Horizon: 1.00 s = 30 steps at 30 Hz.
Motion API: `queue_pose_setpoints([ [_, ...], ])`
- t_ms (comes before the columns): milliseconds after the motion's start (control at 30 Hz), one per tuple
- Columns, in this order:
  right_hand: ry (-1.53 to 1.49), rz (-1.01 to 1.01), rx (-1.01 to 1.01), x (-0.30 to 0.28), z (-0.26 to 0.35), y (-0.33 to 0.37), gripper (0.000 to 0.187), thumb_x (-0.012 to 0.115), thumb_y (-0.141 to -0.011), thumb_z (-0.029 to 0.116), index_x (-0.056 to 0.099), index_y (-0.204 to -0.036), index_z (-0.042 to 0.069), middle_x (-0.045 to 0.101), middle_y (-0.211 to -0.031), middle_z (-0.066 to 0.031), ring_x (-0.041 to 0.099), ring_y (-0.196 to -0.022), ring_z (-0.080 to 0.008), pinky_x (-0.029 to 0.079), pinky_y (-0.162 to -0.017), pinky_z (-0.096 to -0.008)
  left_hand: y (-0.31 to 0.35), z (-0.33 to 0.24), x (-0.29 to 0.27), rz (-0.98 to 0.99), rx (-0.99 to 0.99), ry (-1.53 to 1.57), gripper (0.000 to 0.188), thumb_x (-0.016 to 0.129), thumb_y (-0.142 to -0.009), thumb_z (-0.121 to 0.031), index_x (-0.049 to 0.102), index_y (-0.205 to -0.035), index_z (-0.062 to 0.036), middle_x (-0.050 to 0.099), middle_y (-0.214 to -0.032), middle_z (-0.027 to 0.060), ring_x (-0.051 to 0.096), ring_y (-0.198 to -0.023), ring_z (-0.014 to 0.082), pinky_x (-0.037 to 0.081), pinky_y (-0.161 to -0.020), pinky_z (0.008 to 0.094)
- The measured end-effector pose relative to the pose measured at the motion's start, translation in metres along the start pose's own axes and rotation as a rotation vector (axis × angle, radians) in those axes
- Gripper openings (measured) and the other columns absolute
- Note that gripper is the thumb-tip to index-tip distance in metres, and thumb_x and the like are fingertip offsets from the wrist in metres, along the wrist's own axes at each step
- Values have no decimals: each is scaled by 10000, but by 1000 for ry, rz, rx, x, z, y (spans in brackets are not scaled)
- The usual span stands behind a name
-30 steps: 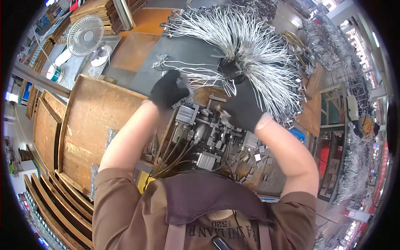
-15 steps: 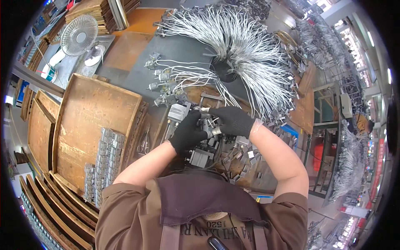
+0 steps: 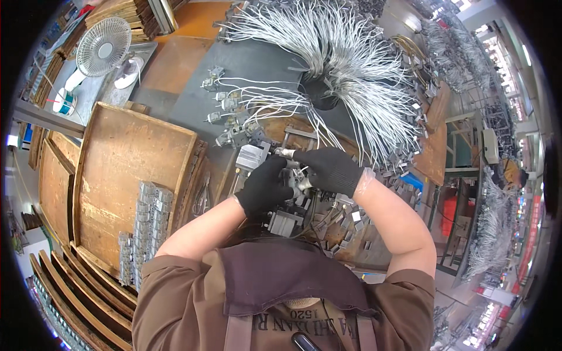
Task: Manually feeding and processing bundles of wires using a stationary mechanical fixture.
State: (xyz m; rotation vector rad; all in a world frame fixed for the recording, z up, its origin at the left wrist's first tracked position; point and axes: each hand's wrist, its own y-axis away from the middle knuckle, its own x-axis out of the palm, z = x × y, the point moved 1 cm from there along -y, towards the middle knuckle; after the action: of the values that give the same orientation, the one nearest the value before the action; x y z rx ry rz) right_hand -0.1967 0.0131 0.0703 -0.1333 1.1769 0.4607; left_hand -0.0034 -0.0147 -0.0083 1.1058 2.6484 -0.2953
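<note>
Both my hands wear black gloves, with whitish wrapping on some right fingertips. My left hand (image 3: 263, 188) curls over the middle of a small metal fixture, its fingertips closed near the right hand's. From the right, my right hand (image 3: 331, 169) reaches in, fingers bent around the same spot. A small metal part seems to lie between them, but the fingers cover most of it. One grey block of the fixture (image 3: 253, 158) sits beyond my left hand, and another grey block (image 3: 284, 223) is nearer me. A metal bracket (image 3: 301, 133) stands just past my fingertips.
Beyond the fixture fans out a large bundle of white wires (image 3: 374, 88), with small metal parts at their ends. Loose metal pieces (image 3: 345, 225) lie to the right. At left are a wooden tray (image 3: 134, 152), stacked metal parts (image 3: 153, 216), scissors (image 3: 202, 198) and a fan (image 3: 104, 50).
My hands stay at the fixture, with only slight finger movement. The whole view has shifted a little.
</note>
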Motion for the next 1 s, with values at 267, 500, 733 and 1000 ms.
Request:
queue_pose_setpoints([
  [267,-18,69,24,-10,4,-7,648,746,-731,214,513,-1335,196,669,-913,-101,661,-806,-311,513,-680,-417,0,-18,-7,25,-68,-220,501,722,-730,-187,566,-1190,-68,581,-1127,128,606,-999,304,490,-837,371],
  [500,17,81,131,-5,25,-12,618,649,-797,136,455,-1382,179,668,-959,-149,665,-843,-331,514,-717,-445,-9,0,6,-19,-381,444,444,652,-770,-161,579,-1183,-15,639,-1063,153,616,-983,257,474,-863,354],
  [733,115,-135,83,-21,25,-9,390,671,-784,155,616,-1170,128,656,-976,-124,644,-864,-338,503,-759,-424,-18,18,4,33,-299,297,321,617,-812,-153,626,-1090,7,657,-959,87,626,-872,167,497,-782,302],
  [1000,90,-74,108,39,16,33,392,768,-698,262,638,-1018,77,630,-907,-99,617,-864,-304,481,-770,-425,3,-5,26,45,-551,682,401,630,-790,-219,584,-1142,-31,594,-915,56,596,-817,143,525,-653,306],
])
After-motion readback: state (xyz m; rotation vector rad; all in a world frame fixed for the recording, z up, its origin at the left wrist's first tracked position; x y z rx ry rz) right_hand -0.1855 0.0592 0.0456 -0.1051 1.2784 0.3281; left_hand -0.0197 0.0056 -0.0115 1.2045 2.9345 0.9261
